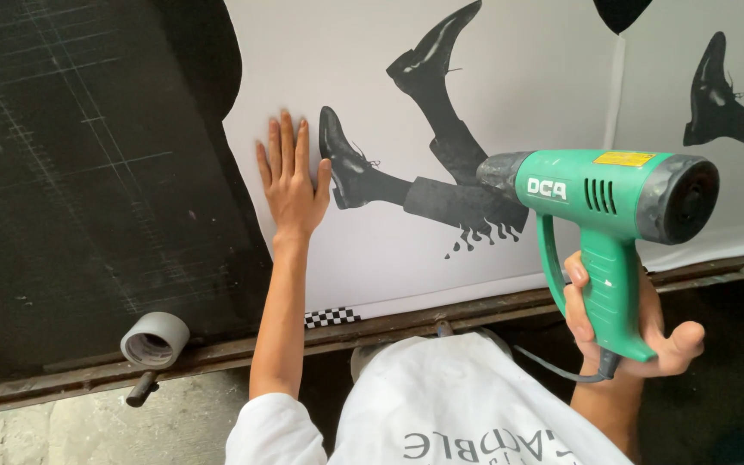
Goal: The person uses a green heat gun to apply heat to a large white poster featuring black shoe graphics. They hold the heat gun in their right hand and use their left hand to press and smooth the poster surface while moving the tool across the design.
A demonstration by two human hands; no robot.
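Our left hand (290,185) is spread flat, fingers open and together-ish, palm pressed against the big white printed vinyl sheet (372,258), gripping nothing. It sits just left of a printed black dress shoe and trouser leg graphic (363,176), thumb right at the toe of the shoe.

Our right hand (622,323) is wrapped around the handle of a green plastic heat gun with a grey nozzle and grey rear cap (600,198). Fingers are curled round the grip, thumb sticking out to the right. The gun lies sideways with the nozzle pointing left at the sheet, right over the lower end of the second printed leg, where the ink looks like it's dripping. A dark power cord (553,366) trails from the bottom of the handle.

Further out, the sheet's lower edge has a small black-and-white checkered strip (331,317) and runs along a rusty metal rail (303,340). To the left there's a dark black panel with faint grid lines (71,172), and a grey roll of tape (155,340) hangs on a peg on the rail. Another shoe print (721,95) shows at the far right.
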